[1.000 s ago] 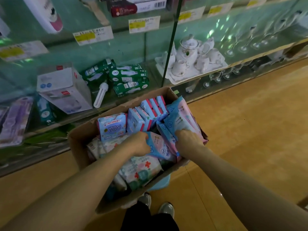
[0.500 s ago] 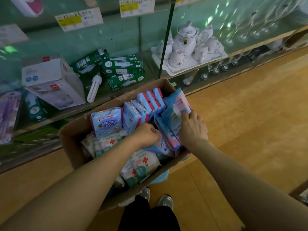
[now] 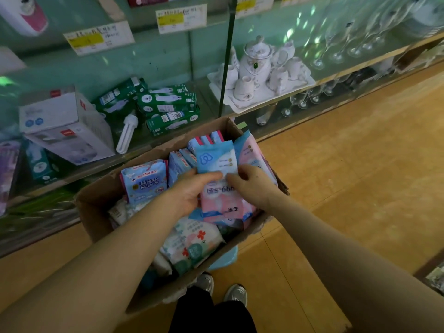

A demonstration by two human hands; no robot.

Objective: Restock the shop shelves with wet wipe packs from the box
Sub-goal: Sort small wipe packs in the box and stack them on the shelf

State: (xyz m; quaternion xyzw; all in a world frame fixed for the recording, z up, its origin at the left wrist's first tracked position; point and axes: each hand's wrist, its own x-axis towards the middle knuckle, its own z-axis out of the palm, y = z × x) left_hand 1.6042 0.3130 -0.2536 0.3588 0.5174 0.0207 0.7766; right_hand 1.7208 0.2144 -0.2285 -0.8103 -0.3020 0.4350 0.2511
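Judging by the scene from left to right, the restocking looked barely begun. On the green-tinted glass shelf point(image 3: 206, 104) at the left sat a white cardboard appliance carton point(image 3: 64, 126) and a stack of green cardboard lamp boxes point(image 3: 168, 106), with no wipes among them that I could see. In front of it the brown cardboard box point(image 3: 93, 212) was crammed nearly to its rim. A blue printed wipe pack point(image 3: 144, 181) stood upright at its left, and white-and-teal packs with red crosses point(image 3: 194, 243) lay at the near side.

Over the middle of the box the left hand point(image 3: 189, 191) grasped a pink-and-blue wet wipe pack point(image 3: 216, 162) by its left edge, thumb across the front. The right hand point(image 3: 252, 186) pinched the same pack's right edge. The pack was raised above its neighbours but not yet carried toward any shelf.

Further right, a white porcelain tea set point(image 3: 259, 68) and a row of clear stemmed glasses point(image 3: 336, 44) filled the next bay, again without wipes. By my reckoning one pack was in hand, none was visibly shelved, and nearly the whole boxful was left to place. Where the wipes belonged was not shown.
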